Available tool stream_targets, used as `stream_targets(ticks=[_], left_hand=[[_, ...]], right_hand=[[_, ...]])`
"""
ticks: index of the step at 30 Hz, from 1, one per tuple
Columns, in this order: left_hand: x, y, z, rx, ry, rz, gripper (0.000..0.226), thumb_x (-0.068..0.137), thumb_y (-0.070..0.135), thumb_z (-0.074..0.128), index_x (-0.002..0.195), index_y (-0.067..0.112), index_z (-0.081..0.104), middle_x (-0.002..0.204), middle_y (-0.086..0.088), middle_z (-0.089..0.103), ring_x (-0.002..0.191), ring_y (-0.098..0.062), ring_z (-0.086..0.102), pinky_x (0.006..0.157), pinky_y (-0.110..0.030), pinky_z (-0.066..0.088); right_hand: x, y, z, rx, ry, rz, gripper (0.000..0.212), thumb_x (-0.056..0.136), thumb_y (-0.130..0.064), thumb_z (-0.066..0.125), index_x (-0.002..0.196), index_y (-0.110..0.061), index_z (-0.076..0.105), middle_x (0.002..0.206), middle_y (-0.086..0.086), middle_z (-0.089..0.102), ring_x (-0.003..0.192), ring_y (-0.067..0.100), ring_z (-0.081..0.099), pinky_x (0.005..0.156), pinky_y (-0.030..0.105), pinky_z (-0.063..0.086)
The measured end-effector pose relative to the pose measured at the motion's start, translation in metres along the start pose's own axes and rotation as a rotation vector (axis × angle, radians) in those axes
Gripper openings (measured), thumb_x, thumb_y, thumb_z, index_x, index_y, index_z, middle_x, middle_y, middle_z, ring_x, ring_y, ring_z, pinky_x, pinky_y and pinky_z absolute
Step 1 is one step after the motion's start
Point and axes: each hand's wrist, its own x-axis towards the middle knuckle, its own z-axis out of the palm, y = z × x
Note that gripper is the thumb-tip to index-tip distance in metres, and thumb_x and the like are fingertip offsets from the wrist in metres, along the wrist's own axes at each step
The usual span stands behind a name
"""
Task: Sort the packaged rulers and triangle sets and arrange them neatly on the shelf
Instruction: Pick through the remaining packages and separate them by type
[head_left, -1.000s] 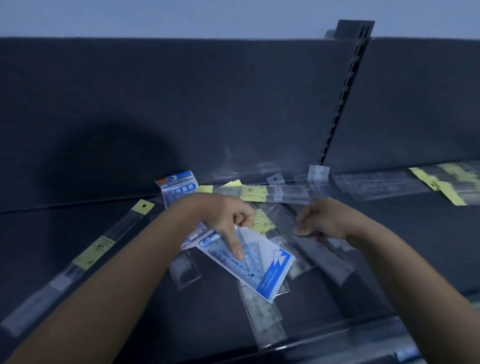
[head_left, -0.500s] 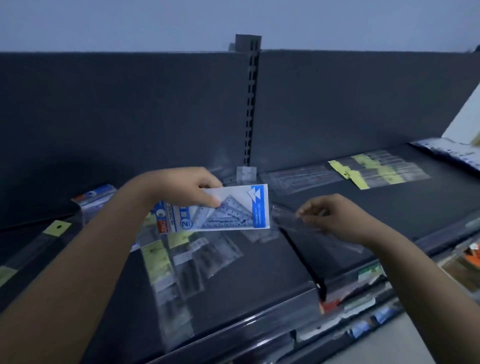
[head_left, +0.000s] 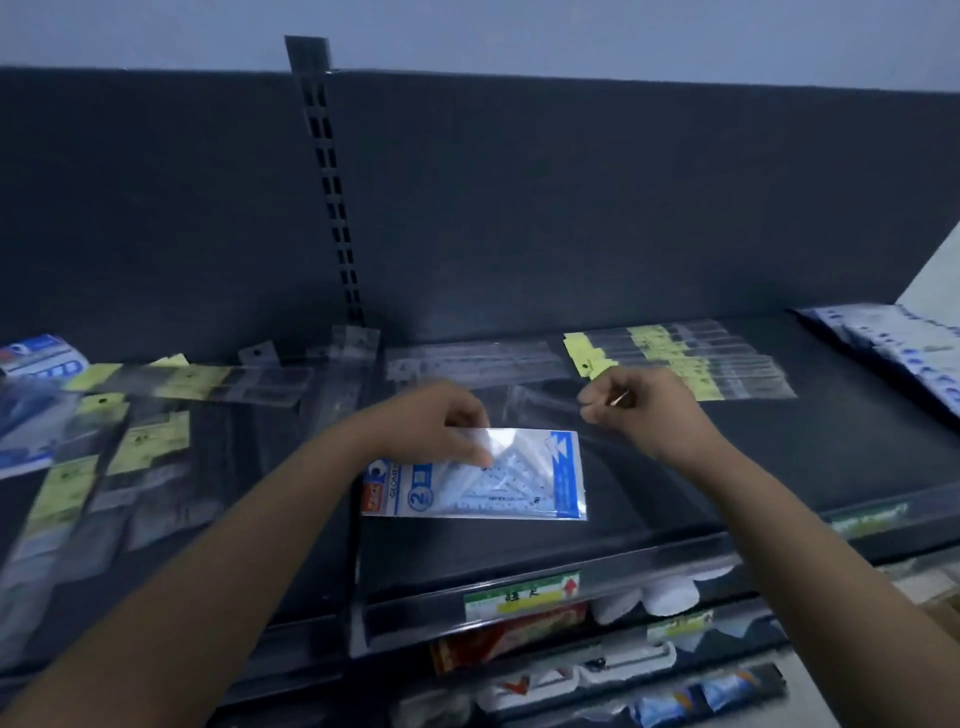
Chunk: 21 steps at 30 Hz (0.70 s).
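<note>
The left hand (head_left: 441, 426) pinches the top edge of a triangle set packet (head_left: 475, 475), thumb and fingers closed on the glossy sleeve, and holds it flat just above the right bay of the dark shelf (head_left: 779, 467). The right hand (head_left: 636, 415) is closed on a clear ruler sleeve (head_left: 540, 402), gripping it at one end; the rest of the sleeve runs out leftward over the shelf and is hard to trace, being nearly transparent.

Both packets look light and thin. The triangle set should be fairly stiff, since rigid plastic triangles and a printed blue-and-white card sit inside the film, so an edge pinch carries it without sag. The film is slick and reflective, so a grip at the border beside the card is likely safer than on the smooth middle. The ruler sleeve is long and narrow; held at one end it may droop or swing, so a hold nearer its middle would steady it.

Behind the hands, a row of yellow-tagged rulers (head_left: 680, 364) lies aligned against the back panel, with a clear ruler pack (head_left: 467, 361) just beside it. The left bay holds a loose scatter of yellow-tagged packs (head_left: 135, 441), overlapping at angles.
</note>
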Motion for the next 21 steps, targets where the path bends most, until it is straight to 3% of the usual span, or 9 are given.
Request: stream_targets(ticks=[3,5,8,10,13,15,17,21], left_hand=[[0.011,0.0,0.005,0.106,0.345,0.011,0.036,0.065,0.052,0.082,0.081,0.028,0.061,0.083,0.015,0.057,0.075,0.002,0.052,0.066,-0.019,0.042],[0.017,-0.002,-0.004,0.207,0.51,0.047,0.04,0.068,0.061,0.073,0.09,0.031,0.058,0.096,0.013,0.055,0.09,-0.004,0.049,0.077,-0.024,0.041],[0.035,-0.014,-0.015,0.315,0.428,0.042,0.036,0.084,0.054,0.063,0.112,0.03,0.059,0.112,0.012,0.058,0.105,-0.009,0.049,0.094,-0.03,0.032],[0.046,-0.025,-0.02,0.233,0.321,0.001,0.023,0.089,0.041,0.064,0.107,0.026,0.065,0.104,0.011,0.066,0.1,-0.01,0.057,0.102,-0.035,0.033],[0.059,-0.043,-0.027,0.107,0.243,-0.008,0.011,0.088,0.023,0.069,0.096,0.016,0.073,0.091,0.002,0.072,0.087,-0.014,0.064,0.089,-0.038,0.049],[0.065,-0.052,-0.033,0.087,0.253,-0.018,0.009,0.086,0.02,0.071,0.093,0.014,0.074,0.087,0.001,0.072,0.081,-0.012,0.065,0.081,-0.035,0.053],[0.069,-0.06,-0.038,0.137,0.272,-0.032,0.009,0.084,0.024,0.073,0.091,0.018,0.073,0.082,0.008,0.068,0.077,-0.009,0.062,0.076,-0.03,0.051],[0.078,-0.06,-0.044,0.326,0.288,0.028,0.025,0.08,0.036,0.075,0.1,0.022,0.068,0.082,0.019,0.046,0.081,-0.006,0.05,0.074,-0.025,0.039]], right_hand=[[0.025,0.009,0.005,0.027,-0.087,-0.057,0.017,0.081,-0.005,0.072,0.074,-0.019,0.066,0.071,-0.008,0.064,0.055,-0.008,0.051,0.058,0.007,0.04],[0.042,0.009,0.012,0.044,-0.157,-0.075,0.018,0.082,-0.005,0.071,0.074,-0.02,0.067,0.07,-0.007,0.063,0.056,-0.008,0.052,0.061,0.01,0.042],[0.065,0.004,0.031,0.079,-0.247,-0.133,0.02,0.083,-0.003,0.069,0.074,-0.021,0.068,0.064,-0.011,0.061,0.052,-0.006,0.052,0.057,0.01,0.041],[0.079,0.0,0.043,0.073,-0.278,-0.169,0.018,0.085,-0.002,0.067,0.075,-0.017,0.069,0.061,-0.011,0.059,0.05,-0.003,0.051,0.054,0.01,0.04],[0.098,0.003,0.056,0.01,-0.269,-0.201,0.014,0.085,-0.005,0.067,0.079,-0.018,0.07,0.066,-0.013,0.061,0.054,-0.006,0.052,0.06,0.015,0.041],[0.104,0.005,0.058,-0.069,-0.242,-0.204,0.012,0.081,-0.012,0.073,0.086,-0.022,0.069,0.079,-0.012,0.06,0.068,-0.003,0.054,0.07,0.021,0.043],[0.106,0.001,0.056,-0.164,-0.22,-0.21,0.028,0.072,-0.02,0.081,0.097,-0.021,0.069,0.093,-0.009,0.057,0.082,0.006,0.055,0.077,0.022,0.043],[0.098,-0.019,0.05,-0.174,-0.451,-0.176,0.034,0.062,-0.025,0.088,0.089,-0.021,0.068,0.085,-0.008,0.061,0.066,0.005,0.054,0.065,0.02,0.045]])
